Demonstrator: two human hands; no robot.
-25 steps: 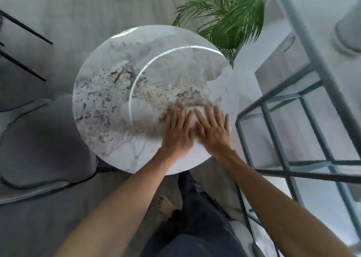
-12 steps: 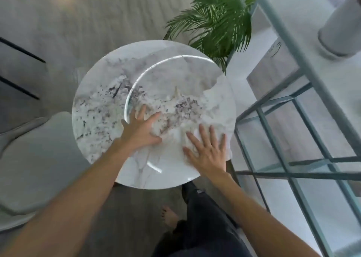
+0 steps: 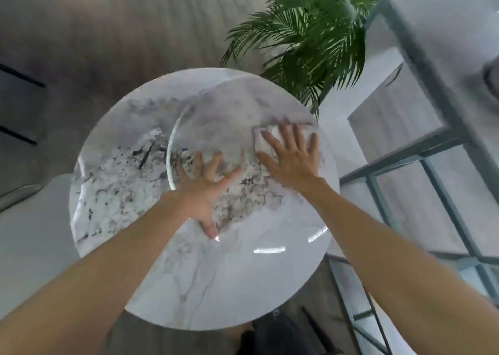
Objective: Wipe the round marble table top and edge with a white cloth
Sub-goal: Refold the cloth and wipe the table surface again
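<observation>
Cloth (image 3: pixel 266 141) on table (image 3: pixel 243 287) far right; plant (image 3: pixel 310 30) behind table.

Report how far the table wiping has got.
Done: cannot tell; the marble table top shows no clear wiped trace. In hand: the right hand presses the white cloth flat near the far right rim; the left hand braces bare mid-table. Left: likely the edge.

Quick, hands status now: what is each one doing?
Left hand: open, flat on the bare table, holding nothing.
Right hand: open, fingers spread, pressing the cloth flat near the table's right edge.
</observation>
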